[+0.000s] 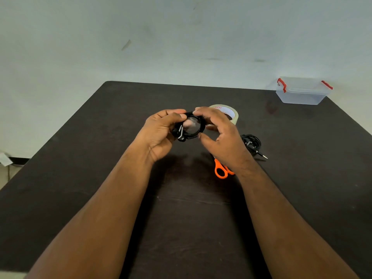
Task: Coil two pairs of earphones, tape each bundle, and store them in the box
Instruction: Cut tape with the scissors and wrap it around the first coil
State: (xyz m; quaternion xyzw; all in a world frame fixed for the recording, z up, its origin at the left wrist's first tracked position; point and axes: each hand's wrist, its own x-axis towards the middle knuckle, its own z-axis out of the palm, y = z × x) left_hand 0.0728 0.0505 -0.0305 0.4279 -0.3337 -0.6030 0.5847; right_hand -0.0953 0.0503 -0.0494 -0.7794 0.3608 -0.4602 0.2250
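Above the middle of the table I hold a coiled pair of black earphones [190, 126], with a strip of clear tape across the coil. My left hand [161, 133] grips the coil's left side. My right hand [218, 133] pinches its upper right edge with thumb and fingers. A second coiled pair of black earphones [251, 142] lies on the table to the right, its jack plug pointing right. The roll of clear tape [229, 112] stands just behind my right hand. The clear plastic box [302, 91] with red clips sits at the far right corner, its lid on.
Orange-handled scissors [221, 171] lie on the dark table [100, 158] under my right wrist, mostly hidden. A pale wall rises behind the table's far edge. A bit of floor and a white scrap show at the left.
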